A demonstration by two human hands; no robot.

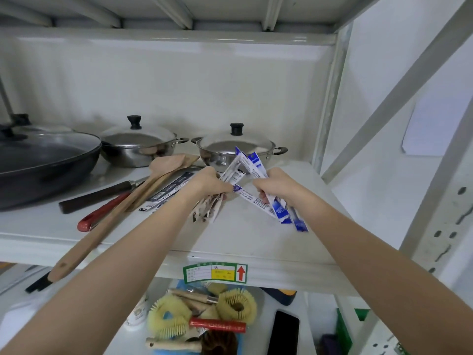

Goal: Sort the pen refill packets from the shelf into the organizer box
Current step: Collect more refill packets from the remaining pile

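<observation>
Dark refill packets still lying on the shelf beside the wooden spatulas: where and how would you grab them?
Pinch the dark packets at their near end, coming from the shelf's front edge. They lie flat, slanting away toward the pots, and the wooden spatula handles crowd their left side. Both hands are full now.

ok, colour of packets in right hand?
Blue and white pen refill packets in the right hand; head view.

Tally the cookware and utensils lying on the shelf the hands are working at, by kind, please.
Lidded steel pots: 2
Dark pan with glass lid: 1
Wooden spatulas: 2
Dark-handled utensil: 1
Red-handled utensil: 1
Total: 7
</observation>
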